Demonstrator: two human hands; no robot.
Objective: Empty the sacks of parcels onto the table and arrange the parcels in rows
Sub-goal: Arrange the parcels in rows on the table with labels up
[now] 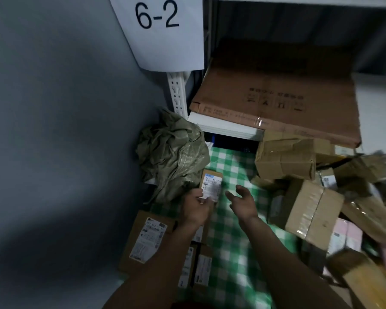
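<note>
A small brown parcel (211, 183) with a white label lies on the green-and-white checked tablecloth (232, 230) beside a crumpled green sack (173, 157). My left hand (196, 208) holds the parcel's near end, thumb over the label. My right hand (243, 202) hovers just right of it, fingers spread and empty. Along the table's left edge lie a flat labelled parcel (146, 239) and two narrow boxes (196, 266), partly hidden under my left forearm. A jumbled pile of cardboard parcels (308, 199) covers the right side.
A white shelf upright (175, 92) and a shelf holding a large flat carton (281, 94) stand behind the table. A paper sign reading 6-2 (158, 30) hangs above. A grey wall (60, 108) closes the left side.
</note>
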